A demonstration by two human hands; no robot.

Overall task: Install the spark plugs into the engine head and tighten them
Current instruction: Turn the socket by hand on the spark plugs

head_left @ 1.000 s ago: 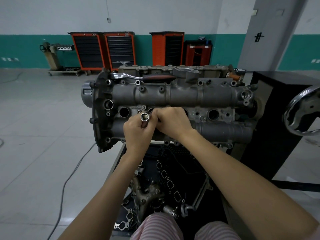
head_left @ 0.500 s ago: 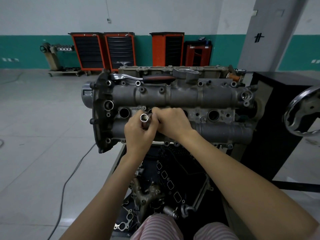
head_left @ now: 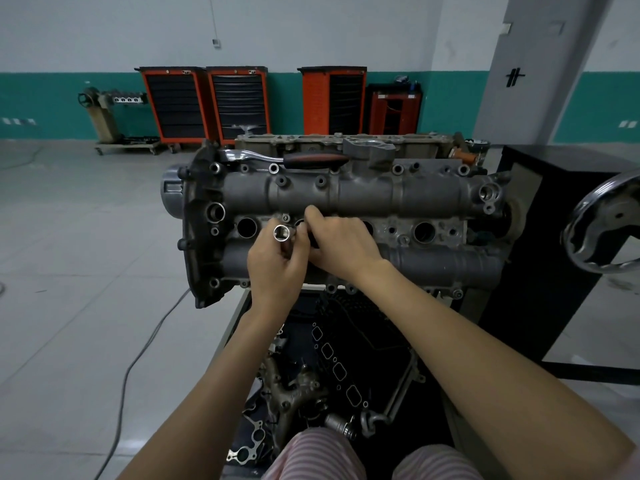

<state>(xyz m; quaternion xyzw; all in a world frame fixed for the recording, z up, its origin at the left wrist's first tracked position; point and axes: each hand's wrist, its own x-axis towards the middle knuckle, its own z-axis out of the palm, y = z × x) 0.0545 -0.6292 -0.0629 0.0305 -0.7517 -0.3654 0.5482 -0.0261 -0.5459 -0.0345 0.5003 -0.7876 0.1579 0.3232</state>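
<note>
My left hand (head_left: pixel 277 265) holds one shiny metal socket (head_left: pixel 281 233). My fingers curl round it, and its open round end faces up at me. My right hand (head_left: pixel 341 242) is right beside it, touching my left hand. Its fingers bend down over something dark, and my thumb sticks up toward the far side. I cannot tell what it holds, and I cannot see a spark plug.

Both hands are over the middle strip of the big gray engine head (head_left: pixel 346 199), near its left end. I count three round plug holes that show. One hole (head_left: pixel 247 227) is left of my hands. One (head_left: pixel 300 224) peeks out between my hands and is partly hidden. One (head_left: pixel 424 232) is farther right.

One ratchet (head_left: pixel 287 158) with a dark red and black handle lies along the far edge of the engine head.

Three orange tool carts (head_left: pixel 173 103) stand by the far wall, and a darker red one (head_left: pixel 394 110) stands next to them. One metal wheel (head_left: pixel 606 226) is at the right. One gray cable (head_left: pixel 138 358) lies on the floor (head_left: pixel 69 306). Loose gaskets (head_left: pixel 337 370) and engine parts sit below the engine, near my striped knees.
</note>
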